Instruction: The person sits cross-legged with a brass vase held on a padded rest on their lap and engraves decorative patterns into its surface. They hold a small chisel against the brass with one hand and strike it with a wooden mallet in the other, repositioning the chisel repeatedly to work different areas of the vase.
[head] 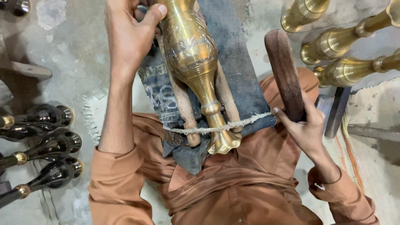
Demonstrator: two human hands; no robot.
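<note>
A brass vase with engraved patterns lay lengthwise on the person's lap, its flared foot toward the body and its wide belly pointing away. It rested between two wooden sticks, one on each side, on a piece of blue denim cloth. A thin rope crossed the narrow stem of the vase and the cloth, just above the foot.

The left hand was closed around the upper part of the vase, with the thumb pressed on the brass near the top edge of the view. The right hand was clamped on a dark wooden mallet, which stood just beside the cloth, with its rounded end pointing away from the body. The person wore orange-brown clothes.

To the right, four more brass vases lay on the floor, close together, only partly in view. To the left, three black vases with small brass rings lay side by side, and part of one more dark piece showed in the top left corner. A flat dark metal bar lay near the right hand.

The floor was rough grey concrete with pale stains, and a woven mat covered a part of it on the right.
</note>
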